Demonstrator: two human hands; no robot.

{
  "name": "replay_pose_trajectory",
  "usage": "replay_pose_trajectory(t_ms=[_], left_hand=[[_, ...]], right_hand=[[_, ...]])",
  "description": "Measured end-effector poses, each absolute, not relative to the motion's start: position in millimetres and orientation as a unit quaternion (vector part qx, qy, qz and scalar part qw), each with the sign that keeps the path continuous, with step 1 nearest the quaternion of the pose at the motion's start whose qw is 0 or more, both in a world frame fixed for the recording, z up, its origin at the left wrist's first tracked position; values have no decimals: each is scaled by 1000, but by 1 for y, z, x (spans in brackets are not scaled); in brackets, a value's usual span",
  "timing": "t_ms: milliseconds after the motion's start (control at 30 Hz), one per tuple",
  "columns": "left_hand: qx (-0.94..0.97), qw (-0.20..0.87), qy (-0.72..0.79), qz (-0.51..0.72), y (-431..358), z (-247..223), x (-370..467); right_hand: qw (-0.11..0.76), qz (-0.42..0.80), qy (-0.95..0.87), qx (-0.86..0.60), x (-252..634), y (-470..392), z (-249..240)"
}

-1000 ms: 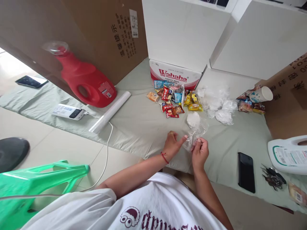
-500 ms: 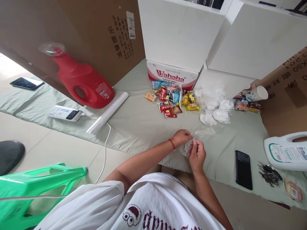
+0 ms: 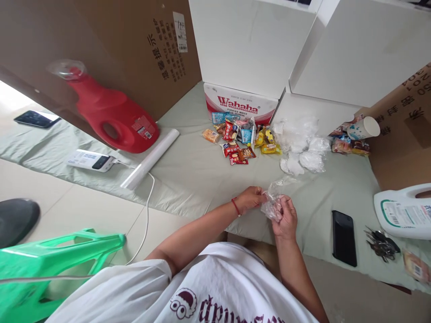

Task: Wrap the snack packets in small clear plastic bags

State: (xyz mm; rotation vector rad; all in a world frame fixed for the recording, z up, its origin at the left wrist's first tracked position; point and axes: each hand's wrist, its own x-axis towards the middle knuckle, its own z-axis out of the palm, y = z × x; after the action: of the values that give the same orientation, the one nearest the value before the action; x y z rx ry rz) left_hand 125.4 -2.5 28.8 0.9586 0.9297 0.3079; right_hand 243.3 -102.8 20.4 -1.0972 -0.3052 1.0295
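A crumpled clear plastic bag (image 3: 272, 206) is held between my two hands, above the front edge of the green cloth (image 3: 188, 179). My left hand (image 3: 252, 197), with a red cord at the wrist, pinches its left side. My right hand (image 3: 286, 217) has its fingers closed on the right side. A loose flap of the thin plastic sticks up beyond the fingers. Whether anything lies inside the bag I cannot tell. Past my hands lie a pile of wrapped snacks (image 3: 238, 139) and a heap of clear plastic bags (image 3: 299, 139).
On the left are a red jug (image 3: 117, 116), a roll of plastic film (image 3: 151, 158), a power bank (image 3: 90, 160) with its cable, and a green stool (image 3: 67, 251). To the right lie a black phone (image 3: 344, 237), keys (image 3: 382, 244) and a white jug (image 3: 404, 213). Cardboard and white boxes (image 3: 245, 45) stand behind.
My hands have drawn slightly apart, the right one shifting right. The plastic bag between them is more bunched up and shows more plainly. The view has tilted slightly.
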Motion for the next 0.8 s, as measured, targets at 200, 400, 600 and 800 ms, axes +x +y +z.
replay_pose_trajectory(t_ms=[200, 400, 600, 800], left_hand=[[436, 739, 482, 177, 6, 31, 132], [377, 712, 525, 274, 14, 28, 122], [334, 661, 573, 352, 31, 26, 80], [406, 647, 563, 315, 37, 32, 33]], right_hand=[[681, 495, -175, -509, 233, -108, 24], [713, 442, -141, -526, 251, -107, 20], [699, 298, -149, -632, 276, -97, 4], [638, 269, -212, -690, 309, -69, -4]])
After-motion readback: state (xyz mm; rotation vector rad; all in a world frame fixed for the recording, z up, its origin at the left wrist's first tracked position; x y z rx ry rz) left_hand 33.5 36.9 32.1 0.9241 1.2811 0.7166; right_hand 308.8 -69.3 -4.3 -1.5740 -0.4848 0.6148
